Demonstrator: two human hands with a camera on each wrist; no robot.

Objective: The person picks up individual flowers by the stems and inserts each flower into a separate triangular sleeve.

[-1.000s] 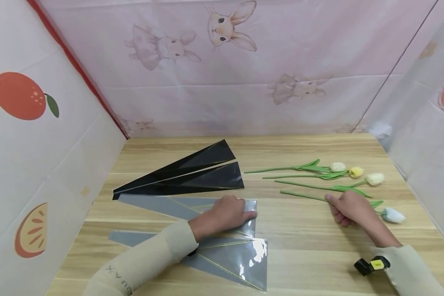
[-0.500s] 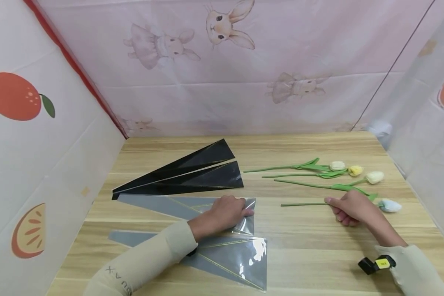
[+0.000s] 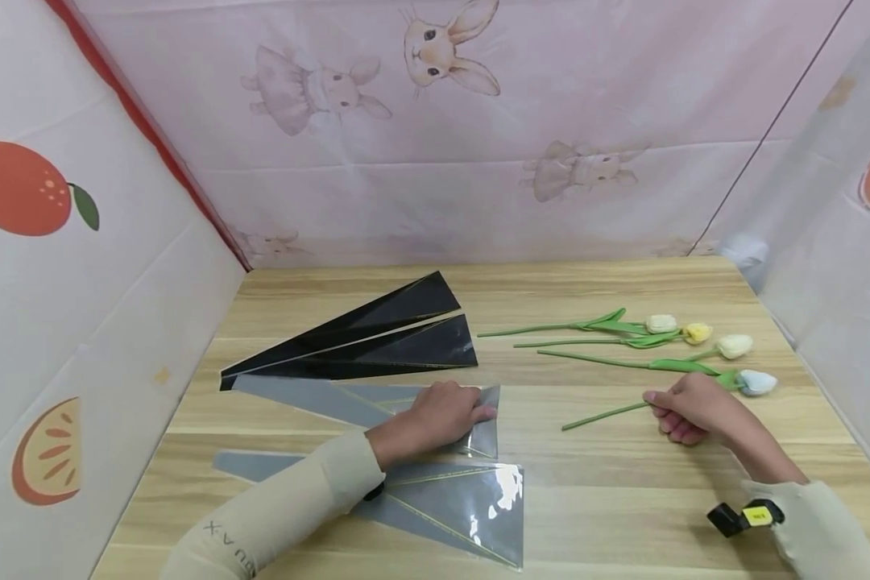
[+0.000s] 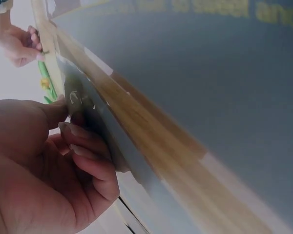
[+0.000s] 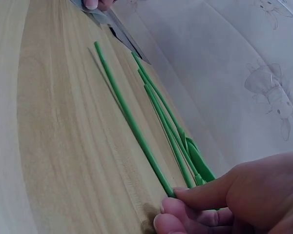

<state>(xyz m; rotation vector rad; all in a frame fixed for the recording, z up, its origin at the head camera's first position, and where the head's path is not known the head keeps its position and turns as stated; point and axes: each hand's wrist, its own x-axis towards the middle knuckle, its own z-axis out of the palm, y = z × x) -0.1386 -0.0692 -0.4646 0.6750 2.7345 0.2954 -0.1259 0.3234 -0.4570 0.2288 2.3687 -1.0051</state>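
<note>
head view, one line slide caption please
Right hand pinches a pale-blue tulip's stem while left hand grips a gray flower sleeve.

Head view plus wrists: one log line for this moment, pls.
left hand: pinches far grey wrapper | right hand: pinches blue tulip by stem | three other tulips: on table | near grey wrapper, black wrappers: on table

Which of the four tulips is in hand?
The pale blue tulip, its stem pinched by the right hand; the yellow tulip and two white tulips lie unheld on the table.
</note>
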